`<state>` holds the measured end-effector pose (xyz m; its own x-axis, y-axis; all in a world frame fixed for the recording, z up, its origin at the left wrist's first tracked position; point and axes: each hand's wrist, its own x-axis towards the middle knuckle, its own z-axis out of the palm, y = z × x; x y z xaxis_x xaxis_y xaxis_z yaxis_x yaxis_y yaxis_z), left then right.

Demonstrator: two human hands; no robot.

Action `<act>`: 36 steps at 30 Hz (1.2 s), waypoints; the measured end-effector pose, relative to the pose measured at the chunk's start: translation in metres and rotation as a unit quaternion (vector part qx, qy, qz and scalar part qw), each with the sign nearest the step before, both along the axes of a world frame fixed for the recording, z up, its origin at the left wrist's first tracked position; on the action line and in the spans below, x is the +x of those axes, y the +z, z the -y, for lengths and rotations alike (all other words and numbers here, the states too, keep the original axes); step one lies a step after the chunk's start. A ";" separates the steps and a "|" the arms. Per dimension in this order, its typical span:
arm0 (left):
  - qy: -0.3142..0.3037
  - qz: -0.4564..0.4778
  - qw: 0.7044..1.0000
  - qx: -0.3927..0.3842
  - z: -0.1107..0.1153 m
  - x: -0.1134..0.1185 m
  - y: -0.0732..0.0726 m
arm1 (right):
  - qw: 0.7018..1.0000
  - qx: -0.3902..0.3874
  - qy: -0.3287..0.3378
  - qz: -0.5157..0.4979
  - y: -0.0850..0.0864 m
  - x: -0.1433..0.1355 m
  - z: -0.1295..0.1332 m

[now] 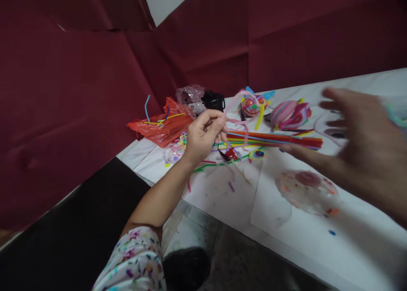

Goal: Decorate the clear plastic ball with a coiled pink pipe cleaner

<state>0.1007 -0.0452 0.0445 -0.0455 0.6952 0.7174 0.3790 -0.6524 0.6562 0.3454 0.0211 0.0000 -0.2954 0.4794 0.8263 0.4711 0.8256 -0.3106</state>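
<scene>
My left hand (206,134) pinches a pink fuzzy stem (237,97), which curls up and over to the right with a yellow piece (260,117) at its end. My right hand (352,134) is raised at the right, blurred, its fingers spread and nothing in them. Between the hands lies a bundle of colored stems (280,140), red, orange, yellow and green. Behind it are a round decorated piece with a face and blue ears (252,106) and a pink striped piece (289,114).
An orange-red plastic bag (162,128) and a black object (213,100) lie at the back left. A clear round lid-like piece (307,189) with colored bits rests on the white table (222,206). Dark red sheeting (203,49) stands behind.
</scene>
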 end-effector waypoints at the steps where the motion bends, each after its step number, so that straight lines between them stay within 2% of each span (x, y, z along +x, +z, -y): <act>1: -0.013 0.007 1.000 -0.012 0.000 0.003 -0.002 | 0.999 -0.011 0.023 -0.022 0.002 -0.013 -0.003; 3: -0.031 0.011 0.999 -0.042 0.000 0.006 -0.007 | 0.989 -0.114 0.077 -0.047 0.004 -0.038 -0.011; 6: -0.023 0.022 0.996 -0.080 0.002 -0.004 -0.014 | 0.979 -0.186 0.076 0.018 0.005 -0.065 -0.018; 9: 0.022 0.036 0.994 -0.101 0.004 -0.027 -0.026 | 0.978 -0.182 0.065 0.076 0.008 -0.077 -0.019; 12: 0.096 0.011 0.986 -0.135 0.006 -0.055 -0.042 | 0.977 -0.170 0.053 0.121 0.009 -0.085 -0.024; 18: 0.153 -0.054 0.969 -0.184 0.003 -0.093 -0.073 | 0.961 -0.143 0.001 0.238 0.001 -0.108 -0.040; 21: 0.196 -0.117 0.949 -0.217 0.006 -0.104 -0.085 | 0.953 -0.157 -0.027 0.256 -0.002 -0.121 -0.043; 24: 0.252 -0.200 0.914 -0.247 0.016 -0.111 -0.097 | 0.945 -0.182 -0.049 0.266 -0.003 -0.135 -0.045; 28: 0.278 -0.313 0.865 -0.276 0.031 -0.112 -0.112 | 0.932 -0.222 -0.042 0.284 -0.007 -0.146 -0.048; 32: 0.283 -0.379 0.843 -0.255 0.039 -0.111 -0.112 | 0.933 -0.225 -0.006 0.282 -0.011 -0.143 -0.043; 36: 0.292 -0.408 0.844 -0.192 0.042 -0.104 -0.090 | 0.936 -0.214 0.091 0.264 -0.007 -0.139 -0.026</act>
